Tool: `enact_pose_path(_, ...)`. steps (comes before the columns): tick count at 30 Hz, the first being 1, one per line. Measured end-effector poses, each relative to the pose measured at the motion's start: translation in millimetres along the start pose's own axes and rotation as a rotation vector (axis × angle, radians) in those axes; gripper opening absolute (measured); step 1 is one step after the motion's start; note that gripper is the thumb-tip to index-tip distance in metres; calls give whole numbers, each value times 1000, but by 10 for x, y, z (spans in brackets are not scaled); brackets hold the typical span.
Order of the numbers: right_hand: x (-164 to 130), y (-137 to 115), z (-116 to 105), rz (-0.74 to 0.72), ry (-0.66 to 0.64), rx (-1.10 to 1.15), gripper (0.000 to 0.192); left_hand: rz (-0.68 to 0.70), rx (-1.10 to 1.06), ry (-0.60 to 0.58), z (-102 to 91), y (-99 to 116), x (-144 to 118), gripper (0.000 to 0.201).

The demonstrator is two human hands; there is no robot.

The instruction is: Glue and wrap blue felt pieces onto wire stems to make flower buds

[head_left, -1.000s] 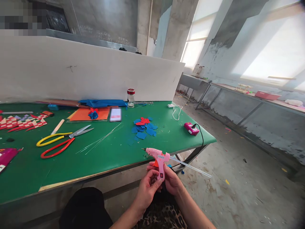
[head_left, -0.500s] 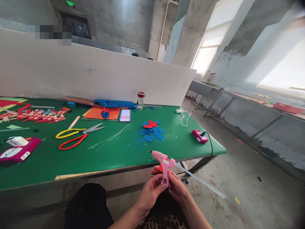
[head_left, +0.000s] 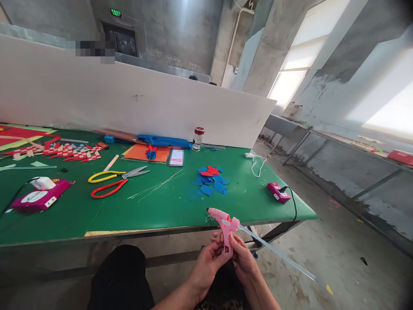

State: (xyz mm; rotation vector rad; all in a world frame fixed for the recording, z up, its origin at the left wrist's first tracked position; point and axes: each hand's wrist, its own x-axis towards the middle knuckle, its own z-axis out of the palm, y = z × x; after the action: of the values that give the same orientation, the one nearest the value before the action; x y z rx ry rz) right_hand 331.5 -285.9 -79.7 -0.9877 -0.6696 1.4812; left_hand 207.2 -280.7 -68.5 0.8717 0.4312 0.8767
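Green lit sign (head_left: 115,12), upper left of the frame: characters too small to read, possibly an exit sign.
Other labels: none legible.

Glossy pink plastic glue gun (head_left: 225,224); matt green table (head_left: 167,206).

We see green table (head_left: 161,206) across left and middle of frame. On it, centre left: yellow scissors (head_left: 112,175) above red scissors (head_left: 108,189). Thin wires (head_left: 158,186) just right of them. Blue and red paper pieces (head_left: 210,178) at centre. Glass jar (head_left: 198,138) near white board (head_left: 129,103). Pink box (head_left: 278,192) at right edge, purple box (head_left: 40,199) far left.
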Motion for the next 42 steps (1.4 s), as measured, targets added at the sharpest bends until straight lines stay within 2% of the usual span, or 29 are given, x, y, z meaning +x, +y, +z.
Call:
enact_pose_path(5, -32, -15, 10, -27, -12, 22, 42, -12, 7, 13, 34, 38, -6, 40)
enact_pose_path(11, -76, -18, -81, 38, -36, 62, 53, -85, 4, 11, 84, 66, -32, 39)
enact_pose_path(19, -32, -44, 12, -31, 72, 107, 36, -66, -18, 23, 88, 60, 13, 42)
enact_pose_path(26, -52, -76, -39, 39, -37, 74, 42, -61, 1, -9, 60, 40, 7, 37)
enact_pose_path(33, -14, -80, 20, -46, 14, 58, 36, -62, -15, 44, 77, 41, 34, 31)
enact_pose_path(38, -35, -41, -12, 39, 24, 72, 45, -61, -9, 32, 71, 59, 31, 35)
enact_pose_path(42, -52, -64, -46, 73, -43, 74, 52, -79, 9, -1, 83, 69, 5, 37)
